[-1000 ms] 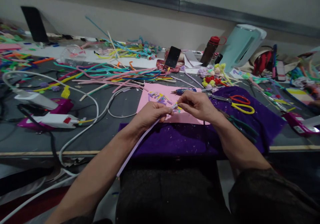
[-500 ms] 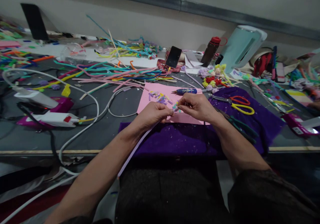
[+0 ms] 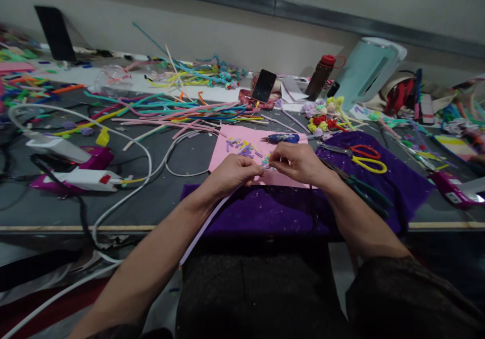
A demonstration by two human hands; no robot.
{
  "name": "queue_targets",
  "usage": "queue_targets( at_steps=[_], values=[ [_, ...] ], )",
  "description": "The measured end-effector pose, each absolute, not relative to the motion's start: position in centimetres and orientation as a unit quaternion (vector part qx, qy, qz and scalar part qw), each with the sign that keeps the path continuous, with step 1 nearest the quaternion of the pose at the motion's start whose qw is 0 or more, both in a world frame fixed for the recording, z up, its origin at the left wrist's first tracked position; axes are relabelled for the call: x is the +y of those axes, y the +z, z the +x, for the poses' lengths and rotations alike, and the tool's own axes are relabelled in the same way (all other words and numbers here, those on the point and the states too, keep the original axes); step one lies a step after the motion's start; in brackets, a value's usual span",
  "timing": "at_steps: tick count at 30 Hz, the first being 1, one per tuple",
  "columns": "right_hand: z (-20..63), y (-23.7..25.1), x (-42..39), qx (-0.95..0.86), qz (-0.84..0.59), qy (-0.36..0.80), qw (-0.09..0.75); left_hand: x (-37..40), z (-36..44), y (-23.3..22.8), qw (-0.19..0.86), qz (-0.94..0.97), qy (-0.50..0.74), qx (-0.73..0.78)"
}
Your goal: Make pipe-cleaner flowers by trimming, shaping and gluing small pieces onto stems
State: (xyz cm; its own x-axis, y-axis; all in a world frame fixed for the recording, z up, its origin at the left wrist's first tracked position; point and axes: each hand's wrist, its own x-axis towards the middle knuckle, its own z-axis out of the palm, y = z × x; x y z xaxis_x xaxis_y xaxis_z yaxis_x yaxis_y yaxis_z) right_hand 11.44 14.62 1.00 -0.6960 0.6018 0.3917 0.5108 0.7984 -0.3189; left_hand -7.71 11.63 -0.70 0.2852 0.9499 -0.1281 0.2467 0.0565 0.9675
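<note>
The left hand (image 3: pixel 231 174) is pinching a lilac stem (image 3: pixel 204 226) slanting down leftward; the right hand (image 3: pixel 296 162) is sitting at its far end, fingers' hold unclear.

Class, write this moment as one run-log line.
left hand: holds lavender stem | right hand: close beside left, grasp unclear | below: pink sheet | right: scissors on purple cloth

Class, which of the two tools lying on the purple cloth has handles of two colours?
The scissors: one handle loop is red, the other yellow. The tool beside them has dark green handles.
</note>
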Motion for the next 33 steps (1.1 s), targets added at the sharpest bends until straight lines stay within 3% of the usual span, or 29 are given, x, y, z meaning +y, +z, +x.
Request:
queue_targets(
  at_steps=[21,29,33],
  values=[
    [11.6,0.6,14.9,-0.928,-0.281,0.089,0.228,11.6,-7.7,-0.6,0.541,0.603,0.326,0.487],
    [12.8,1.5,15.1,-0.872,-0.282,0.162,0.365,11.7,-8.0,-0.8,0.594,0.555,0.351,0.464],
    [12.4,1.3,14.7,-0.807,-0.326,0.260,0.418,11.6,-8.3,-0.6,0.628,0.497,0.385,0.458]
  ],
)
